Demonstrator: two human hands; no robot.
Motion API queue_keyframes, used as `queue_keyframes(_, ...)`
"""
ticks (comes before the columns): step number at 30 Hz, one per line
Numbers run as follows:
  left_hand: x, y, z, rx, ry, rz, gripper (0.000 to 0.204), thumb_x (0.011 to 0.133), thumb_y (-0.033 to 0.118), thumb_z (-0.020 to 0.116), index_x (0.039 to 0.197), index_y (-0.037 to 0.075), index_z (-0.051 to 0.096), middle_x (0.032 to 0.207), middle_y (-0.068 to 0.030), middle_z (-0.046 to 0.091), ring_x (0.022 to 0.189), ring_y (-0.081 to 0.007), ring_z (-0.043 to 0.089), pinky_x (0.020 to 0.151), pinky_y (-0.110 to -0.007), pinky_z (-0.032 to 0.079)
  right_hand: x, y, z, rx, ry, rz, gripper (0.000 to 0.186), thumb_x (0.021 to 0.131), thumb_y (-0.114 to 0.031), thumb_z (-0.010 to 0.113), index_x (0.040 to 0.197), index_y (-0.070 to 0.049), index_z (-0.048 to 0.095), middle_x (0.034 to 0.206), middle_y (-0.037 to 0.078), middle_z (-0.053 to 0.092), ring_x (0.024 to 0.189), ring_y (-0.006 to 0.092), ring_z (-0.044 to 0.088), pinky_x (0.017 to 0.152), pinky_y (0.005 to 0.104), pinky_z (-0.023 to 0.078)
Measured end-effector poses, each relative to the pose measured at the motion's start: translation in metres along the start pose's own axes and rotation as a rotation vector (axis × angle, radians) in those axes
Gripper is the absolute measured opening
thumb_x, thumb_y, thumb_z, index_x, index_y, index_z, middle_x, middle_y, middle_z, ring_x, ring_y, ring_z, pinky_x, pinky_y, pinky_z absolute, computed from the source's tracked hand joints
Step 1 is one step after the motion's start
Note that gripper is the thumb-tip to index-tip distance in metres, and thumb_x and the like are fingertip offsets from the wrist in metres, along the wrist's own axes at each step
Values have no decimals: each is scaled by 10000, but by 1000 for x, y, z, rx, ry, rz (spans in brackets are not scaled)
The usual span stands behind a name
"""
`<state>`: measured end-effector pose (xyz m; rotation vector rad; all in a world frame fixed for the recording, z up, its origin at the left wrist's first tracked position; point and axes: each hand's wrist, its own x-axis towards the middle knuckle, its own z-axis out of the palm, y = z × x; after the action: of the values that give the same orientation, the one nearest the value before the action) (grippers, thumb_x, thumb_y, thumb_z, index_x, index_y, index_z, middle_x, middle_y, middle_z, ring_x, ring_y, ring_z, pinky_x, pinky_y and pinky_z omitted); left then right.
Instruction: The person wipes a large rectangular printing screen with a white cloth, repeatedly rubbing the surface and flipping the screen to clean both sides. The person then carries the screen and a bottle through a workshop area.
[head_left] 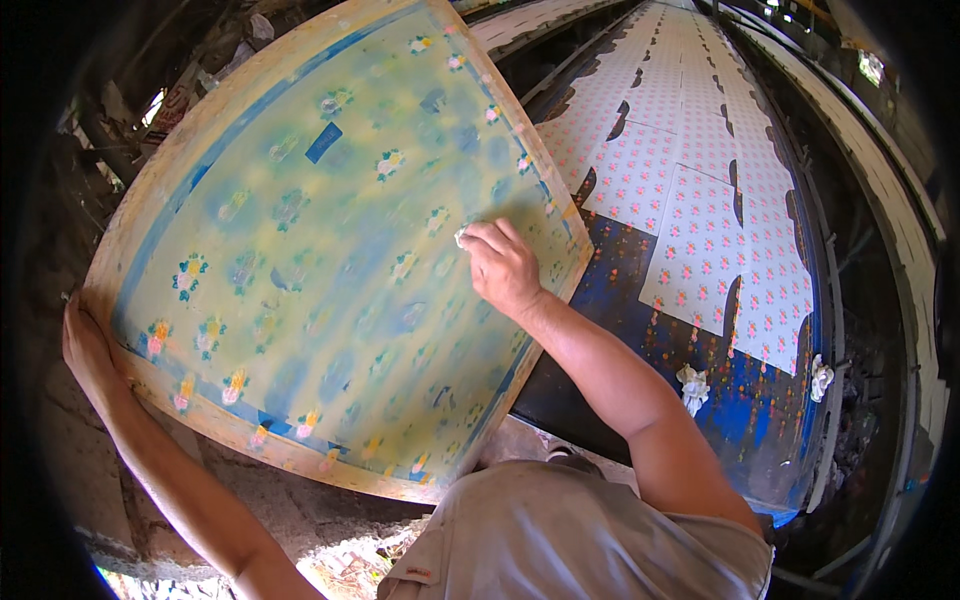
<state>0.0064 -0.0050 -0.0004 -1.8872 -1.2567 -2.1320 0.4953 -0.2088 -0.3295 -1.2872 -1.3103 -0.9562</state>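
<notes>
A large wooden-framed printing screen [205, 420] stands tilted in front of me. Its yellow-green mesh [345, 240] is smeared with blue and dotted with small flower motifs. My left hand [90, 345] grips the frame at its left corner, fingers curled behind the edge and partly hidden. On the right side of the mesh, my right hand [505, 268] is closed around a small white rag [461, 236], pressing it to the surface. Only a bit of the rag shows past the fingers.
To the right, a long dark printing table [600, 370] carries white sheets [690, 265] printed with pink flowers. Crumpled white wads [693, 388] lie near its front end. Another long table [885, 190] runs along the far right. Debris lies on the ground below.
</notes>
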Motion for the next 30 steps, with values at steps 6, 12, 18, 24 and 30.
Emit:
queue_keyframes(6, 30, -32, -8, 169, -18, 144, 525, 1101, 386, 524, 1449, 27, 686, 1483, -182, 676, 1347, -293, 638, 1142, -374, 465, 12, 26, 2, -108, -10, 75, 224, 784, 74, 724, 990, -6, 765, 1097, 89, 736, 1008, 297, 679, 910, 399, 592)
queue_keyframes(12, 19, -26, -2, 231, -39, 134, 499, 1107, 366, 520, 1462, 55, 683, 1486, -173, 674, 1352, -288, 635, 1141, -378, 467, 10, 42, -6, -81, -63, 4, 252, 773, 49, 747, 1018, -8, 751, 1112, 106, 737, 1049, 296, 671, 933, 398, 587)
queue_keyframes(18, 11, -18, 3, -136, -30, -46, 511, 1104, 364, 531, 1482, 47, 665, 1473, -168, 681, 1329, -272, 643, 1134, -364, 467, 11, 11, 6, -51, -40, -72, 260, 780, 58, 742, 1030, -8, 765, 1097, 96, 743, 1035, 276, 674, 916, 378, 593)
queue_keyframes(24, 0, -4, 5, -17, -20, -48, 524, 1097, 375, 538, 1474, 36, 671, 1473, -166, 681, 1332, -267, 638, 1137, -361, 465, 17, 34, -5, -183, -77, 63, 277, 743, 63, 767, 1011, -7, 768, 1095, 96, 748, 1075, 276, 666, 942, 395, 584)
queue_keyframes(30, 4, -6, -6, 49, 5, 25, 529, 1094, 384, 533, 1461, 31, 677, 1464, -179, 687, 1327, -285, 644, 1130, -366, 471, 20, 26, 2, 26, 25, -45, 227, 772, 50, 738, 991, -11, 756, 1068, 98, 744, 971, 296, 693, 869, 406, 606)
